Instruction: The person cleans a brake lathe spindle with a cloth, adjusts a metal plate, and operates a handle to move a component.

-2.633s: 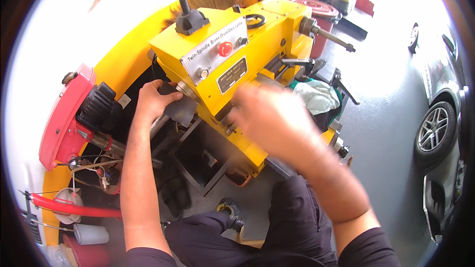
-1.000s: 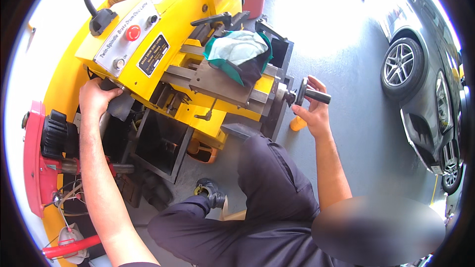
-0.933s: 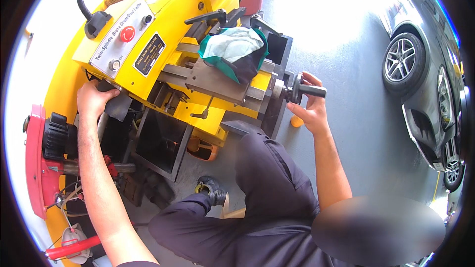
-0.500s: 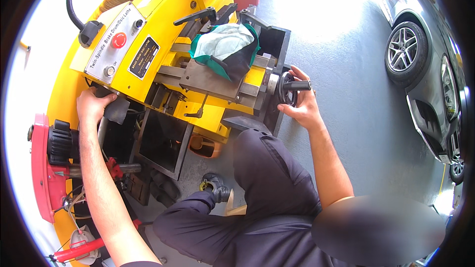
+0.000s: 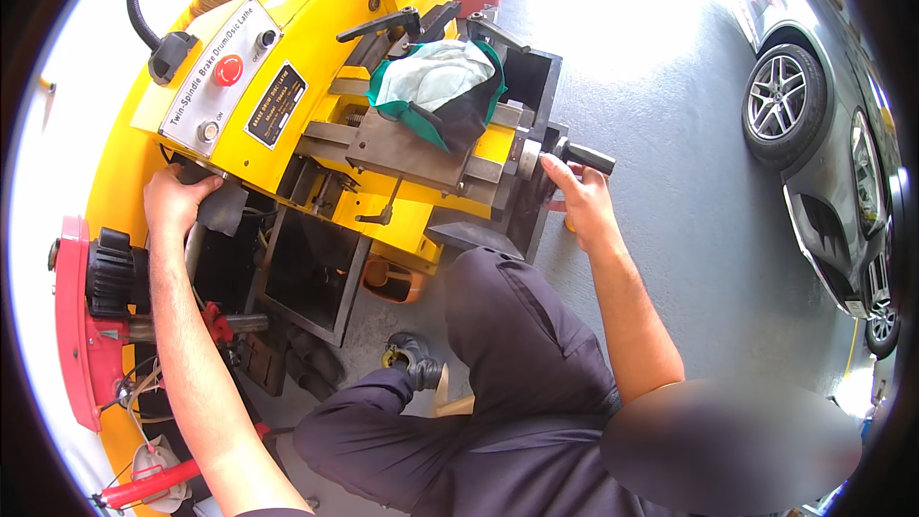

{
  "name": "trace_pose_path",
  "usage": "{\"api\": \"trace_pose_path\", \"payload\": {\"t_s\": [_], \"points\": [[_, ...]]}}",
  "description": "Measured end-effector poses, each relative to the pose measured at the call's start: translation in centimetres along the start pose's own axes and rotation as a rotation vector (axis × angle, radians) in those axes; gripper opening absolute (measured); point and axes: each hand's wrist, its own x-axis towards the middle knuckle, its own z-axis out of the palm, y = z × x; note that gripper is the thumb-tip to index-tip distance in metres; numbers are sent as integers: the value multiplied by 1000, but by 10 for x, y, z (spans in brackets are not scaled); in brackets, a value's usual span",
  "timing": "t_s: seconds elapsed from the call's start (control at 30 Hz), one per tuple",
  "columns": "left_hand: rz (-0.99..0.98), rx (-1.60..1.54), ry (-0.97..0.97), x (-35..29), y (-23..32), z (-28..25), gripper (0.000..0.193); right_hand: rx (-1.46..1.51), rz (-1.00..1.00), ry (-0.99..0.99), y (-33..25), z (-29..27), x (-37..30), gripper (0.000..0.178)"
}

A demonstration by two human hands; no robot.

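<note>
My left hand (image 5: 172, 203) reaches under the lower edge of the yellow lathe's control box (image 5: 215, 72). Its thumb is bent beside a dark grey flap (image 5: 222, 209), and the other fingers curl out of sight, hiding what they hold. At the end of the tool slide, my right hand (image 5: 586, 201) is closed around the rim of a black handwheel (image 5: 561, 146), which it mostly covers. The wheel's black crank handle (image 5: 586, 157) points to the right. A green, white and black cloth (image 5: 440, 86) lies bunched over the slide's metal plate (image 5: 407, 153).
Black lever handles (image 5: 383, 26) stand beside the cloth. Below the slide are an open black tray (image 5: 316, 263) and an orange bin (image 5: 394, 280). A red and black machine (image 5: 86, 321) is at left, and a grey car (image 5: 823, 115) is parked at right.
The handwheel has turned: my right hand has shifted around its rim and the crank handle now points more toward the lower right. My left hand stays in the same spot.
</note>
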Motion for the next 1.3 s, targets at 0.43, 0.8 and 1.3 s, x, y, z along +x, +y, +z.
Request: {"api": "trace_pose_path", "payload": {"t_s": [0.43,0.8,1.3], "points": [[49,-46,-14,-1,4,-4,56,438,132,-292,12,-6,9,36],[15,-31,-3,-2,4,-2,65,190,-12,-274,18,-5,8,99],[28,-18,28,3,1,4,60,249,-217,-310,20,-4,15,111]]}}
